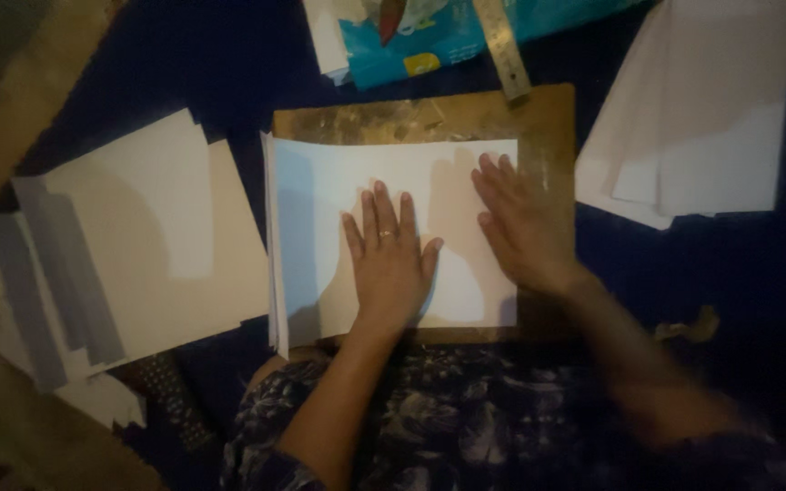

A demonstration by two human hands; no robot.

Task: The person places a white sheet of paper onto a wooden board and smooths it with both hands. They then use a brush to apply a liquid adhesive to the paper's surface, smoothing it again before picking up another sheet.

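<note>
Left hand flat, fingers spread, pressing paper stack directly beneath. Right hand flat, open, just right on stack's right edge. Stack's long axis left-right, on wooden board.

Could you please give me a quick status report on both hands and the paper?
Left hand and right hand flat on the white paper stack, fingers spread. Stack lies on the wooden board. Metal ruler beyond, clear.

Dim light falls over a dark blue cloth spread as the ground. To the cloth's upper left lies a strip of bare tan floor; its edges fade into shadow.
</note>
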